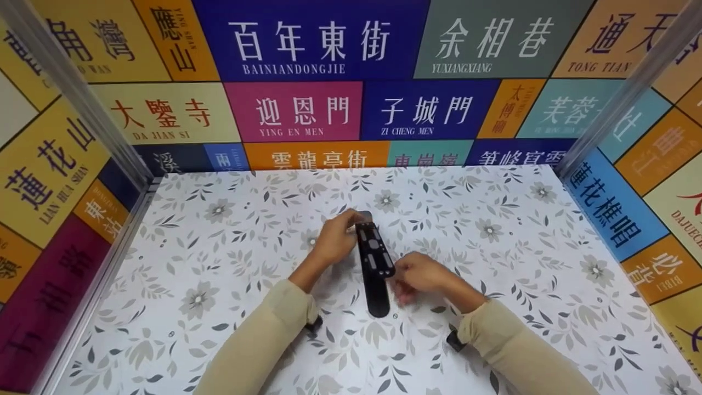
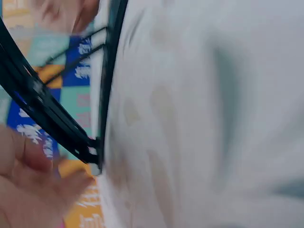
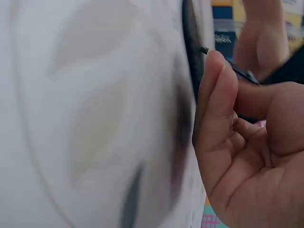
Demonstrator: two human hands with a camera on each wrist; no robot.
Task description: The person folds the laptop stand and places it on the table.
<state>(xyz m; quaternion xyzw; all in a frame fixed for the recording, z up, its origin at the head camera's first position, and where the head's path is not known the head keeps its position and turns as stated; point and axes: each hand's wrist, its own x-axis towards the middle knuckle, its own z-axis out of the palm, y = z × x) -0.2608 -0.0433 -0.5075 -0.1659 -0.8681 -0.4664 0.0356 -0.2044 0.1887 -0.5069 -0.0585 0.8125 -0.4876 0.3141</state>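
Note:
A black hinged folding stand (image 1: 375, 249) stands near the table's middle. Its slotted upper arm tilts over a long, round-ended base plate (image 1: 377, 299). In the left wrist view two thin rods (image 2: 73, 59) span the gap between arm and base. My left hand (image 1: 335, 240) is at the stand's far, hinged end, its fingers bent round that end; it is blurred in the left wrist view (image 2: 35, 185). On the right, my right hand (image 1: 422, 274) is beside the raised near end. Its thumb and forefinger pinch a thin black rod (image 3: 244, 75) in the right wrist view.
The table (image 1: 219, 307) has a white cover with grey leaves and flowers. Colourful panels with Chinese lettering (image 1: 307, 109) rise behind and along both sides. Clear edge strips (image 1: 93, 99) stand at the corners.

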